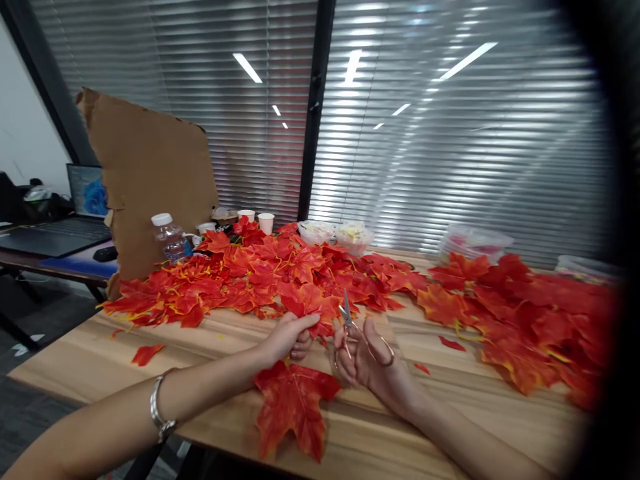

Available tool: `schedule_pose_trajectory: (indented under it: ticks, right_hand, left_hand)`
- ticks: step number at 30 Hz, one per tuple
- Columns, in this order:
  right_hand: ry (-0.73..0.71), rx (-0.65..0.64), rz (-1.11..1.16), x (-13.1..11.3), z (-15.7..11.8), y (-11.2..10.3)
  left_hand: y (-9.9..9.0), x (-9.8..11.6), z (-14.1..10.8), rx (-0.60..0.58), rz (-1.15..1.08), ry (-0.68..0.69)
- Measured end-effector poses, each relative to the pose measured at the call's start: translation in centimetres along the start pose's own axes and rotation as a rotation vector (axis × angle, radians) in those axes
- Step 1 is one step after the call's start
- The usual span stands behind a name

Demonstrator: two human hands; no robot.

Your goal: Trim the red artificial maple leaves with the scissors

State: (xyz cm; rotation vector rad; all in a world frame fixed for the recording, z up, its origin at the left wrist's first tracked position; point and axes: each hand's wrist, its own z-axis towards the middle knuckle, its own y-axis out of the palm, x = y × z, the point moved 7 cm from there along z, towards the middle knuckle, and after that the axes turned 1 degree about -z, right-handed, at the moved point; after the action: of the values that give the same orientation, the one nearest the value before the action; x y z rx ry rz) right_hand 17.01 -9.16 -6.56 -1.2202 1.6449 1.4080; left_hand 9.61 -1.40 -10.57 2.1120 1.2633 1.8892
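Observation:
My left hand (291, 335) is closed, its thumb pressed against the curled fingers. It pinches a red maple leaf (296, 405) whose blade hangs below the fist near the table's front edge. Another red leaf (311, 301) shows just behind the thumb; whether it touches the hand I cannot tell. My right hand (369, 357) holds a small pair of scissors (348, 315) with copper-coloured handles, the fingers and thumb in the loops. Its blades point up and away from me, apart from the hanging leaf.
A broad heap of red artificial leaves (260, 273) covers the table (210, 353); another pile (525, 313) lies right. Small red scraps (453, 343) are scattered. A cardboard sheet (155, 173), plastic bottle (170, 240), paper cups (266, 223) and plastic tubs (354, 237) stand behind; a laptop (55, 233) sits left.

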Motion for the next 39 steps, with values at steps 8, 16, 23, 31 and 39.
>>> schedule_pose_trajectory:
  ticks: [8,16,23,31,39]
  right_hand:
    - [-0.088,-0.132,-0.384,0.4,-0.2,0.8]
    - [-0.121,-0.054,-0.442,0.2,-0.3,0.7]
    - [-0.11,-0.017,-0.44,0.4,0.1,0.4]
    - [-0.075,0.074,-0.463,0.8,0.0,-0.5]
    - [-0.062,0.08,-0.505,0.7,-0.1,-0.1]
  left_hand:
    - [-0.5,0.6,0.3,-0.011,-0.035,0.01]
    - [-0.7,0.6,0.2,0.008,-0.051,-0.004]
    - [-1.2,0.5,0.8,-0.031,-0.148,0.038]
    - [-1.0,0.9,0.5,-0.049,-0.174,0.068]
    - [-1.2,0.5,0.8,-0.066,-0.2,0.038]
